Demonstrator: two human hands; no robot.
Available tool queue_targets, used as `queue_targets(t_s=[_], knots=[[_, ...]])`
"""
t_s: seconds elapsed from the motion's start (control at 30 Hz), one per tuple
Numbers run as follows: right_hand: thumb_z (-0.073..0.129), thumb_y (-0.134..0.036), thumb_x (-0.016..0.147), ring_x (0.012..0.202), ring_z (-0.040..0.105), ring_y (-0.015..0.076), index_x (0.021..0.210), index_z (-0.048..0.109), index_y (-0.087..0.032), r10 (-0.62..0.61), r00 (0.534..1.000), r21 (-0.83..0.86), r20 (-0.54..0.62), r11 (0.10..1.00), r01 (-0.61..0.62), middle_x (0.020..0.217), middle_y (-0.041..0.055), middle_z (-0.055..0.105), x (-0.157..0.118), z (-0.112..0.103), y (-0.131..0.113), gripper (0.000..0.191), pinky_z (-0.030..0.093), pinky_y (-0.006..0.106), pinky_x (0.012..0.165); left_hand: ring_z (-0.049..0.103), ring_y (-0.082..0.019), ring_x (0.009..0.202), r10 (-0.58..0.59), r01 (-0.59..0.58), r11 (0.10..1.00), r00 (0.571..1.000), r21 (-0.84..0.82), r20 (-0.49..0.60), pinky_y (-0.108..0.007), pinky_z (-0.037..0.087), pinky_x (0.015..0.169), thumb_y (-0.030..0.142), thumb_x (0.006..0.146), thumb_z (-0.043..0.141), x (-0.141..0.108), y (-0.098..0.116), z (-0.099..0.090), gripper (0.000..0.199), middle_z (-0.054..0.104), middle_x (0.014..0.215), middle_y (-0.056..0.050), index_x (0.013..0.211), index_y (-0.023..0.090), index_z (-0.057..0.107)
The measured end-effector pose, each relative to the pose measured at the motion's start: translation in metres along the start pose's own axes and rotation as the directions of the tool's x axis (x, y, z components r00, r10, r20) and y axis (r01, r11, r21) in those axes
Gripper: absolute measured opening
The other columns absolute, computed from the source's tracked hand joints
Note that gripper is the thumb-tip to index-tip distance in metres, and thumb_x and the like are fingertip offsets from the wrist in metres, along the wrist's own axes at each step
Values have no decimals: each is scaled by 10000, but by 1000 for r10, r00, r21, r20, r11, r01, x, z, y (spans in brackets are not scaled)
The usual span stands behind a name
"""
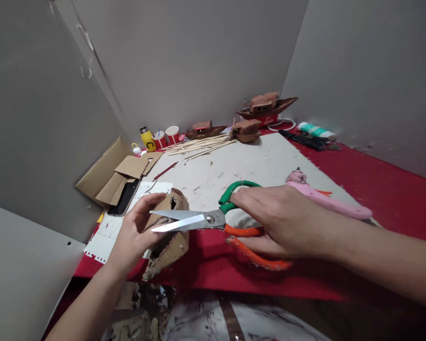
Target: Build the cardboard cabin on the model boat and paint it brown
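My left hand (135, 227) grips a folded cardboard piece (177, 251) with rough cut edges and a dark hole near its top, held over the table's front edge. Wrapped round the handles of a pair of scissors (216, 219), one green and one orange, is my right hand (280, 218). The scissor blades point left and are slightly apart. They lie across the front of the cardboard piece, close to my left thumb; whether they touch the cardboard I cannot tell.
A pink glue gun (326, 201) lies right of the scissors. Cardboard sheets (102, 170) and a drawn paper (106, 237) are at left. Behind are wooden sticks (199, 146), model boats (266, 105), paper cups (172, 135) and a yellow bottle (147, 139). Grey walls enclose the red-covered table (386, 175).
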State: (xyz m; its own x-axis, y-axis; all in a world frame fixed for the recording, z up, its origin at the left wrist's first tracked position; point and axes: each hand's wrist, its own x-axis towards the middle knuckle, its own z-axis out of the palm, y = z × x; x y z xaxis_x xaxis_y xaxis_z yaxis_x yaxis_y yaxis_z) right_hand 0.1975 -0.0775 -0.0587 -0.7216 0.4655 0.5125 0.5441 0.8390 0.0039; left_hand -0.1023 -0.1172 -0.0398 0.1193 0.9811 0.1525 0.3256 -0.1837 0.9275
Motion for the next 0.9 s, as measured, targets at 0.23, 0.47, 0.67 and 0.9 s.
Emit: queue_targets(t_s=[0.23, 0.47, 0.67, 0.9], knots=[[544, -461, 922, 539, 547, 184, 854, 581, -163, -22, 999, -38, 36, 999, 24, 661, 23, 579, -1, -5, -1, 308, 353, 296, 506, 541, -312, 1315, -58, 65, 995, 994, -72, 89, -379, 421, 1092, 344, 657, 806, -2, 3, 2, 661, 632, 1352, -90, 1273, 230, 596], [512, -474, 942, 535, 538, 178, 826, 566, -176, 11, 1000, -76, 24, 997, -9, 664, 27, 574, -2, -2, -2, 324, 338, 303, 513, 621, -271, 1185, -55, 57, 996, 998, -76, 22, -348, 477, 1005, 319, 646, 809, 0, 5, 5, 590, 679, 1241, -65, 1201, 231, 628], [372, -532, 1007, 543, 532, 179, 834, 551, -192, -54, 998, -155, -21, 987, 50, 651, 29, 580, -6, -1, 4, 421, 290, 306, 524, 642, -287, 1160, -47, 47, 997, 999, -54, 9, -377, 501, 991, 363, 637, 823, 3, 11, 8, 555, 706, 1205, -99, 1137, 203, 644], [358, -550, 1016, 530, 524, 174, 839, 552, -194, -76, 997, -180, -22, 981, 71, 638, 20, 578, -10, 2, 8, 443, 239, 306, 535, 634, -298, 1167, -83, 83, 995, 996, -47, -13, -402, 489, 1003, 368, 613, 825, 3, 14, 10, 539, 704, 1213, -108, 1098, 196, 664]])
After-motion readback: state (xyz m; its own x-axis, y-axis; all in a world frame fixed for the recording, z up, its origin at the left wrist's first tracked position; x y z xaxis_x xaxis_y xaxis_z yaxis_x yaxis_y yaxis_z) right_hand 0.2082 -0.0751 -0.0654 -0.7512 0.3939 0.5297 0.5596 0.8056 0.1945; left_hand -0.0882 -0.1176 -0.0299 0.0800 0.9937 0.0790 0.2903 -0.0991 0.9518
